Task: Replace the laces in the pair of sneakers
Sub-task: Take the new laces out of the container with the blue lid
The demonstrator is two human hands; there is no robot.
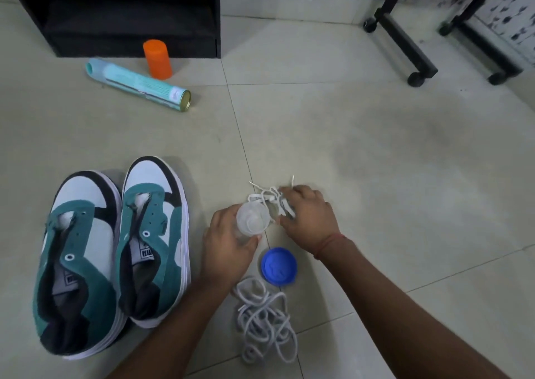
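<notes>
Two teal, white and black sneakers, the left one [78,262] and the right one [155,239], stand side by side on the floor at the left, with no laces in their eyelets. My left hand [228,248] grips a small clear plastic jar [252,221]. My right hand [309,219] holds a bunch of white laces [269,197] at the jar's mouth. The jar's blue lid [279,266] lies on the tile just below my hands. A loose heap of white laces [265,320] lies on the floor between my forearms.
An orange container [157,59] and a lying teal spray can [139,84] sit near a black cabinet [130,16] at the back left. A black wheeled stand [405,36] is at the back right. Tiled floor [376,146] stretches to the right.
</notes>
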